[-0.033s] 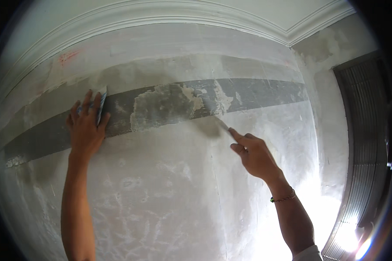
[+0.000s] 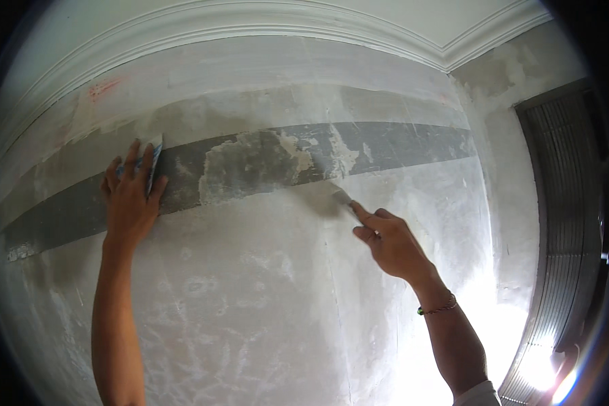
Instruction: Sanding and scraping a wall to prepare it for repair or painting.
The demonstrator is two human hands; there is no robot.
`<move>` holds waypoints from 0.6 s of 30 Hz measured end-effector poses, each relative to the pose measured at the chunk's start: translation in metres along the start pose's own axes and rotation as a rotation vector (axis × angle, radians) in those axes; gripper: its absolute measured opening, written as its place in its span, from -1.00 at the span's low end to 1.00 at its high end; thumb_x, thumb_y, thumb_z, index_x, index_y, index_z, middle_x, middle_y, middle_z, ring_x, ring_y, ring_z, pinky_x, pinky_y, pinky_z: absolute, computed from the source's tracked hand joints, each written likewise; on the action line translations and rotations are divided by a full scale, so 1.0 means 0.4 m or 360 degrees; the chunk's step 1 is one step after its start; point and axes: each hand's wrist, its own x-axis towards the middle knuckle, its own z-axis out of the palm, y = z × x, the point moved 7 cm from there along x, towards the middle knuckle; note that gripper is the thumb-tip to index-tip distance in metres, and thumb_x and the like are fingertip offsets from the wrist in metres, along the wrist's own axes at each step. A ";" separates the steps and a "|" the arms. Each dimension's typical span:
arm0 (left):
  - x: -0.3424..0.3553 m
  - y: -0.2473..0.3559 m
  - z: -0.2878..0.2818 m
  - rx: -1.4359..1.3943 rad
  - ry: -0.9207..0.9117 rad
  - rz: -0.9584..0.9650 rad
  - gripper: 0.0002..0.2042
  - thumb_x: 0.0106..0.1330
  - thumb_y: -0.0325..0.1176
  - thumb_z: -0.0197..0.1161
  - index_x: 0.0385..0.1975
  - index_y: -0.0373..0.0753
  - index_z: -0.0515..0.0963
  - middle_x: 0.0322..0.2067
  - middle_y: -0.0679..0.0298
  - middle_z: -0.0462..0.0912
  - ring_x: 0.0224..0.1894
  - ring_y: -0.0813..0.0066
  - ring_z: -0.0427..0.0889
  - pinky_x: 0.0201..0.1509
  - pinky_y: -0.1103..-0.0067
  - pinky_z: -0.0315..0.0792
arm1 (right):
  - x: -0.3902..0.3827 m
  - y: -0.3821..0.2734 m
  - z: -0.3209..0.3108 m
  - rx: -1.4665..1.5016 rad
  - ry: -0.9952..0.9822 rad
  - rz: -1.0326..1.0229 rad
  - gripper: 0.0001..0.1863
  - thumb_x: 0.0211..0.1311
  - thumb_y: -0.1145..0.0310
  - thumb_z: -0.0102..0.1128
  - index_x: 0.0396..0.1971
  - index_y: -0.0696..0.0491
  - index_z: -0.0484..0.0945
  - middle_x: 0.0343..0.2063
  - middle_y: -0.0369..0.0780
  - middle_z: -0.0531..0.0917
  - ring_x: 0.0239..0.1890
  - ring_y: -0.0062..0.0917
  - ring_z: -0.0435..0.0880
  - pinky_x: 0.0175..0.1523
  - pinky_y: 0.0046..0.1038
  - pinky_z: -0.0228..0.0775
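My left hand (image 2: 128, 206) is pressed to the grey wall on the left, fingers around a thin flat piece (image 2: 155, 152) with a pale edge and blue markings, over the upper edge of a dark grey band (image 2: 419, 142). My right hand (image 2: 392, 247) grips a scraper (image 2: 342, 198) by its handle, forefinger stretched along it. The blade is just below the band's lower edge, near rough flaked patches (image 2: 250, 162) in the band; whether it touches the wall I cannot tell. A bracelet (image 2: 436, 306) circles my right wrist.
White moulding (image 2: 264, 27) runs along the top of the wall and turns at a corner on the right. A dark opening with a slatted surface (image 2: 561, 196) is in the right-hand wall, with bright light low beside it.
The scraper's blade has tilted, showing more of its face. Both hands sit a few pixels further left in the picture, as do parts of the wall.
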 end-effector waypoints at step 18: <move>0.021 -0.003 0.066 0.0568 0.0021 -0.0107 -0.38 0.37 0.09 -0.17 0.37 -0.01 -0.01 0.39 0.20 -0.06 0.41 0.02 -0.12 0.35 -0.09 -0.26 | -0.006 0.012 0.099 -0.0114 -0.0143 -0.0002 -0.47 0.24 0.27 0.14 0.21 0.01 0.32 -0.49 -0.01 0.56 -0.43 -0.20 0.56 -0.24 -0.25 0.39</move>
